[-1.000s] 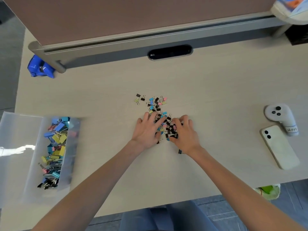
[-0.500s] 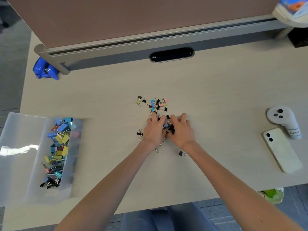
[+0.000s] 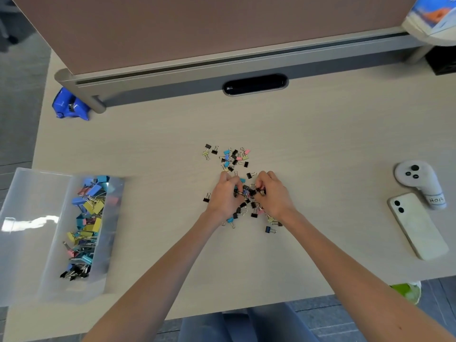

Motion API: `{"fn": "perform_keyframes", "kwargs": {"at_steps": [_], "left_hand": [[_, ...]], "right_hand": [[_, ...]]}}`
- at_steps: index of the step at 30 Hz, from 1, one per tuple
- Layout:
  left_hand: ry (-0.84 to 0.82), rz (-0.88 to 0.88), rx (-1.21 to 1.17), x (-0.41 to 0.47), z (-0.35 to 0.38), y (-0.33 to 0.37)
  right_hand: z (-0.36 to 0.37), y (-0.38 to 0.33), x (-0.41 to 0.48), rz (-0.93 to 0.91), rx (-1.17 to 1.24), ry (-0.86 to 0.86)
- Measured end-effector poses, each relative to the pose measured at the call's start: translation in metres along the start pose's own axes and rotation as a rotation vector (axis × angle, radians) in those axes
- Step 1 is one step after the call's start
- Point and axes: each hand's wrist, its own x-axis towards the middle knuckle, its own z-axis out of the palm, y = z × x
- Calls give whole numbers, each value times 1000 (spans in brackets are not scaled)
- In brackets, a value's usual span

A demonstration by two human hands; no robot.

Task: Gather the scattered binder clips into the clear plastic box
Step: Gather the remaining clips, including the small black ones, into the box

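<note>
- Left hand [image 3: 222, 197], right hand [image 3: 274, 197]: fingers, formerly spread flat, are now curled and drawn together.
- Binder clips [image 3: 246, 192]: a cluster is now gripped between both hands; strays are uncovered beside the wrists.

Phone [image 3: 417, 225], controller [image 3: 419, 183], blue toy [image 3: 70, 106]

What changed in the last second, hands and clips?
The left hand and right hand drew together from lying flat on the pile and curled, now gripping a bunch of small coloured metal binder clips between them; loose clips lie by the wrists. Unchanged: the far clip cluster, the clear plastic box at left, the white phone.
</note>
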Motion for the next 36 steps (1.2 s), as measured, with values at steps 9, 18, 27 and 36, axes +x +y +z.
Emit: {"fn": "perform_keyframes", "kwargs": {"at_steps": [9, 18, 27, 36], "left_hand": [[-49, -120, -179, -2, -19, -8], [-2, -186, -264, -16, -55, -17], [53, -192, -285, -53, -103, -45], [119, -181, -250, -125, -166, -110]], "right_hand": [[-4, -4, -1, 33, 262, 11], [1, -28, -2, 37, 368, -8], [22, -89, -6, -90, 349, -57], [82, -177, -34, -182, 402, -99]]}}
